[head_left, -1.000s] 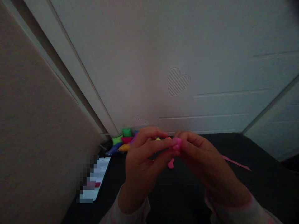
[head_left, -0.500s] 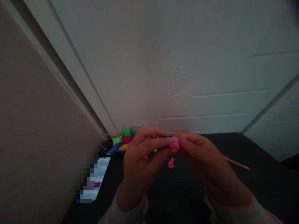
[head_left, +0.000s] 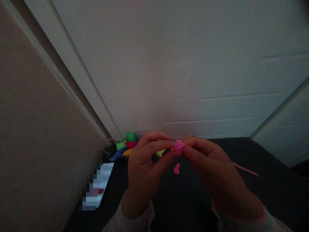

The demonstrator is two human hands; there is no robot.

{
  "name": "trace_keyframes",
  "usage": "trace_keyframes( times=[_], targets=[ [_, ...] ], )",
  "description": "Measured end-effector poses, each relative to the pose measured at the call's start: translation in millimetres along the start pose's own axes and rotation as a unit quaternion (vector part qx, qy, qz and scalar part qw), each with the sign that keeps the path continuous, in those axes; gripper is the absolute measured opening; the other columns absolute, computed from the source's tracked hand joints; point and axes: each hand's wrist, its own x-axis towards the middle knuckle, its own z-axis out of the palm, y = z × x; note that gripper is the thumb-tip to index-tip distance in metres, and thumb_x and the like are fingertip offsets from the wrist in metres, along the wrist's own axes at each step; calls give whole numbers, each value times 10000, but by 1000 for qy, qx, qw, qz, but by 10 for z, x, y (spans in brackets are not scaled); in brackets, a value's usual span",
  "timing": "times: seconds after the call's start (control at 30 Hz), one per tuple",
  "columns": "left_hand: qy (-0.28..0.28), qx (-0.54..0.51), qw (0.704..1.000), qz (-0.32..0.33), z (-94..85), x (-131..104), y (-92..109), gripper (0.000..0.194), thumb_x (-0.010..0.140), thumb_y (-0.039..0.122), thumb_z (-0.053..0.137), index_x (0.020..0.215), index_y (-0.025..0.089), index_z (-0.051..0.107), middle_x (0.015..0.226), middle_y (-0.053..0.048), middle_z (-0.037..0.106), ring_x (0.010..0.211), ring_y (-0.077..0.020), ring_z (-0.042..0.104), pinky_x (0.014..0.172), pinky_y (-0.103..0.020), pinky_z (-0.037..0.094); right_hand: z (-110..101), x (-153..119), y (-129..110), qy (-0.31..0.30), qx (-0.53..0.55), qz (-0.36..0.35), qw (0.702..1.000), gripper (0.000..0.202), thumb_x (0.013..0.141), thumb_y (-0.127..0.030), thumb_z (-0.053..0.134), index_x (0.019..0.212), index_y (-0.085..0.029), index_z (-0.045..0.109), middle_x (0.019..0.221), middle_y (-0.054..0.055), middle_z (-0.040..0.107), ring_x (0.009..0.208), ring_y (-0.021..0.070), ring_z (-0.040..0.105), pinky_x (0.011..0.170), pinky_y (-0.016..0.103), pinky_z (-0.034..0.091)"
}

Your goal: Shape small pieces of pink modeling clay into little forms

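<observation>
Between the fingertips of both hands is a small lump of pink modelling clay (head_left: 179, 146), held above the dark table. My left hand (head_left: 149, 167) pinches its left side with thumb and forefinger. From the right, my right hand (head_left: 212, 164) grips it between thumb and forefinger. A second, smaller pink clay piece (head_left: 176, 169) lies on the table just below the hands. Behind my left hand are several coloured clay packets, among them a green packet (head_left: 131, 137) and a yellow packet (head_left: 160, 153), partly hidden by the fingers.
A phone (head_left: 102, 183) with a lit screen lies at the table's left edge. To the right, a thin pink strip (head_left: 246, 169) rests on the dark tabletop (head_left: 270, 190). A white panel with an embossed heart (head_left: 183, 84) rises behind the table, and a beige wall (head_left: 36, 135) stands at left.
The pink clay has turned a little between the fingers and shifted slightly left. My right thumb has moved lower along it. Objects on the table have stayed put.
</observation>
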Motion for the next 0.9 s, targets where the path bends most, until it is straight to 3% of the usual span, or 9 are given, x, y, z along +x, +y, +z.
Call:
trace_keyframes(
  times=[0.13,0.37,0.53,0.7,0.9],
  targets=[
    [7,0,1000,7,6,3,9,261,702,87,706,868,289,706,882,22,646,872,-121,590,782,-229,481,8,-1,-19,0,3,-21,1000,126,811,-313,610,758,-242,700,726,-17,622,726,126,561,689,253,439],
    [13,-5,1000,-18,22,-15,1,199,696,132,721,834,274,703,890,20,635,848,-122,592,785,-243,482,49,2,-20,-37,49,-17,998,49,744,-250,692,774,-287,701,690,-34,647,610,113,598,578,242,488],
    [17,-8,999,-27,37,-17,-11,166,693,149,725,813,261,702,865,8,644,835,-138,596,766,-259,485,30,2,-4,5,-9,-27,1000,53,784,-254,651,775,-264,702,714,-20,619,689,116,581,623,235,470],
    [30,-21,999,-35,55,-16,-13,144,706,141,711,801,248,695,851,3,644,823,-139,596,759,-268,486,21,-6,-7,7,-34,-52,998,132,832,-310,586,817,-261,707,762,-4,626,752,138,569,709,269,459],
    [38,-50,996,-58,80,-26,-11,134,707,140,710,791,242,686,826,20,629,801,-118,584,732,-236,478,68,-14,-16,13,8,-47,999,49,711,-257,719,754,-264,696,675,-31,589,609,104,543,557,224,473]
  ],
)
